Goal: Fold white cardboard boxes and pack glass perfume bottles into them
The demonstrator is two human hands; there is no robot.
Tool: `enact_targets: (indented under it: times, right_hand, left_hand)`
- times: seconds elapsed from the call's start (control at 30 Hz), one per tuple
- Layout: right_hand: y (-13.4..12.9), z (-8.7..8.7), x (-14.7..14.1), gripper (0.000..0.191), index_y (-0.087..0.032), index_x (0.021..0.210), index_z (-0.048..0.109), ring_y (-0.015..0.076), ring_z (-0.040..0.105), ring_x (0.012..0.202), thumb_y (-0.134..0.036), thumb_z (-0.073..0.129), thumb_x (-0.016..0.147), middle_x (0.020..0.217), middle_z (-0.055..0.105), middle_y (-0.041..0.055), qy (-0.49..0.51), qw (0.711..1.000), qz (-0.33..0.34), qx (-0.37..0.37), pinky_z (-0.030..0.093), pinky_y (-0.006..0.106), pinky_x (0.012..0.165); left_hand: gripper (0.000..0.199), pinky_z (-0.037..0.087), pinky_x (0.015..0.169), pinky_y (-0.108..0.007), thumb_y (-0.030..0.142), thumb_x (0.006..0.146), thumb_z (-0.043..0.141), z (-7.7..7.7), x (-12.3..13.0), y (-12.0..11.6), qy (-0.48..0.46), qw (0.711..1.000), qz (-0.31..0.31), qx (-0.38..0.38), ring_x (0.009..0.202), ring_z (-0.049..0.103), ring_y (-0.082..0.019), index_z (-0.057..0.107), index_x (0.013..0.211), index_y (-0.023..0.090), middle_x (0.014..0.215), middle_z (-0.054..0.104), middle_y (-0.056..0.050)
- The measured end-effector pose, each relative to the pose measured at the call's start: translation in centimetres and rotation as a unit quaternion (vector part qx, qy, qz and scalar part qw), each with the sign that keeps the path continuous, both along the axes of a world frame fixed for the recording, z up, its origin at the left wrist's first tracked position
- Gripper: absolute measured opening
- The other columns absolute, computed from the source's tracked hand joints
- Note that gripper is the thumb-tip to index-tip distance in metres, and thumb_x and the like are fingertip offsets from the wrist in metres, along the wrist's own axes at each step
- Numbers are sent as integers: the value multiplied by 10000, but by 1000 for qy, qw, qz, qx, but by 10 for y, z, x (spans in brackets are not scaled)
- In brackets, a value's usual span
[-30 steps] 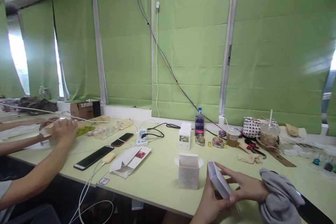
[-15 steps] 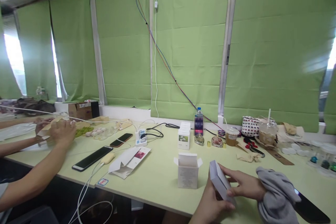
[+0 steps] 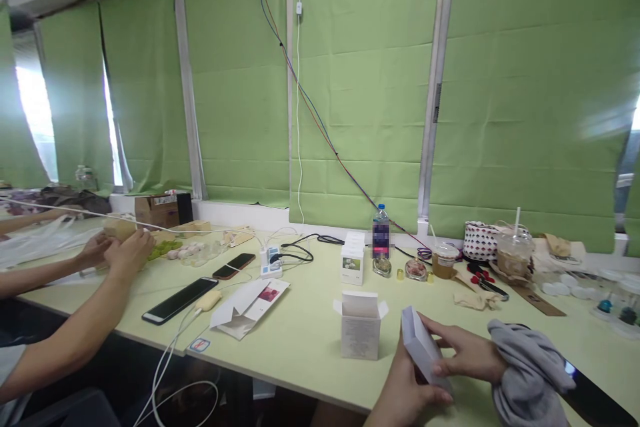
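Both my hands hold one small white cardboard box [image 3: 423,349], tilted over the table's front edge at the lower right. My left hand [image 3: 407,387] grips it from below and the near side. The fingers and thumb of my right hand [image 3: 463,353] close on its right side. Just left of them, a white carton [image 3: 360,328] stands upright on the table with its top flaps open. Behind that carton is a row of white boxes [image 3: 352,260] with a plant picture on the front. A grey sleeve [image 3: 530,367] is bunched at my right wrist.
A co-worker's hands [image 3: 120,250] handle something at the far left. Phones [image 3: 180,300], a flattened white carton [image 3: 250,307] and a power strip [image 3: 271,261] lie left of centre. A bottle [image 3: 381,233], glass jars [image 3: 415,269] and drink cups [image 3: 514,250] stand at the back. A dark phone [image 3: 600,393] lies far right.
The view has shifted slightly. My hands keep the same grip on the white box. At the left, the co-worker's hands have changed position.
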State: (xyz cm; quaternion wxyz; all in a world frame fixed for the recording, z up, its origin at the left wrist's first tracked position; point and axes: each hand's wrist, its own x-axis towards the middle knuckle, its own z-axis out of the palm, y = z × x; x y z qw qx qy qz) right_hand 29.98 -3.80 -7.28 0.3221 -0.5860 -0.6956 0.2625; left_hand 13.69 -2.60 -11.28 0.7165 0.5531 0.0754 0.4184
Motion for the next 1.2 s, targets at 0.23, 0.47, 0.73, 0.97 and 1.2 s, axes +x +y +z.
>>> enact_targets:
  times: [0.23, 0.47, 0.73, 0.97, 1.2]
  right_hand:
    - [-3, 15, 15, 979, -203, 1397, 461, 337, 562, 1165, -691, 688, 579, 1409, 487, 150, 86, 991, 96, -45, 456, 368, 955]
    - [-14, 33, 8, 870, -272, 1457, 338, 166, 653, 657, -674, 557, 718, 1380, 497, 126, 40, 991, 75, -106, 511, 269, 527]
    - [-17, 37, -1, 745, -245, 1401, 452, 145, 642, 572, -622, 520, 762, 1218, 600, 125, 10, 995, 44, -91, 489, 237, 425]
    - [-17, 44, -3, 664, -237, 1377, 484, 246, 652, 938, -562, 532, 801, 1376, 493, 125, -45, 997, 61, -9, 582, 283, 642]
    - [-43, 73, -13, 600, -243, 1416, 428, 275, 485, 1254, -443, 516, 857, 1387, 516, 87, -120, 991, 54, 30, 369, 383, 1067]
  left_hand:
    - [1121, 481, 894, -402, 246, 481, 907, 7, -2, -1, -9, 1000, -19, -22, 1152, 571, -315, 291, 1417, 273, 1286, 583, -158]
    - [844, 538, 549, -282, 404, 639, 821, 14, -10, -3, 11, 992, -74, -105, 662, 683, -193, 381, 1334, 217, 1002, 688, -123]
    - [474, 490, 512, -183, 420, 738, 740, 14, -13, 1, -20, 964, -113, -239, 607, 659, -129, 598, 1080, 124, 806, 695, -82]
    - [433, 495, 607, -176, 365, 728, 766, 13, -14, 7, -70, 924, -157, -342, 720, 669, -129, 655, 1038, 84, 884, 708, -96]
    - [504, 461, 595, -167, 390, 684, 796, 27, -4, 5, -129, 890, -209, -383, 688, 640, -108, 634, 1038, 70, 843, 696, -72]
